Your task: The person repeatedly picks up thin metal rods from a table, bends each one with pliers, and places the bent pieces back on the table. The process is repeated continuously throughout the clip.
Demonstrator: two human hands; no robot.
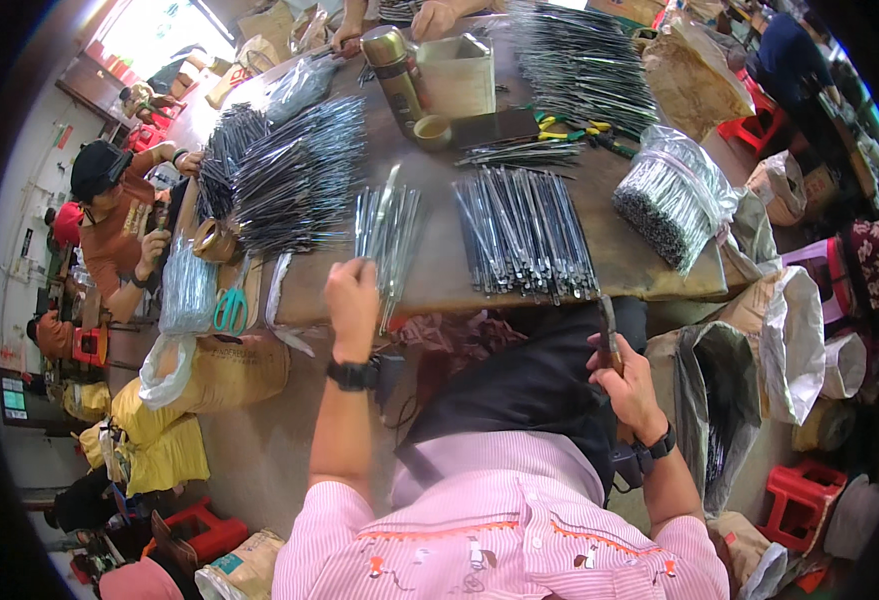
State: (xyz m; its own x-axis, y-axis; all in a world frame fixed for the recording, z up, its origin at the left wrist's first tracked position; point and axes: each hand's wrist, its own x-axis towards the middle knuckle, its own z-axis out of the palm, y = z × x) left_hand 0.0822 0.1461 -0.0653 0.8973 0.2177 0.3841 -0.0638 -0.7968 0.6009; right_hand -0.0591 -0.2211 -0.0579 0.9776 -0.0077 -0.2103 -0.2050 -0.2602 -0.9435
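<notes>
My left hand [352, 295] is closed, its fingers curled at the near end of a small loose batch of thin metal strips [389, 235]. Whatever is in those fingers is blurred and hidden. At the table's near edge, my right hand [624, 380] grips a tool [609, 325] with a brown handle and a narrow dark metal end pointing away from me. Just beyond that tool lies a wide row of metal strips [524, 235], their near ends roughly lined up along the table edge.
Larger strip piles [294, 180] cover the table's left and far right. A plastic-wrapped bundle [674, 195] lies at right, and a thermos [391, 75], cup [432, 131] and pliers [569, 130] beyond. Teal scissors [230, 308] lie left. Open sacks [719, 400] stand beside me; a co-worker [119, 220] sits left.
</notes>
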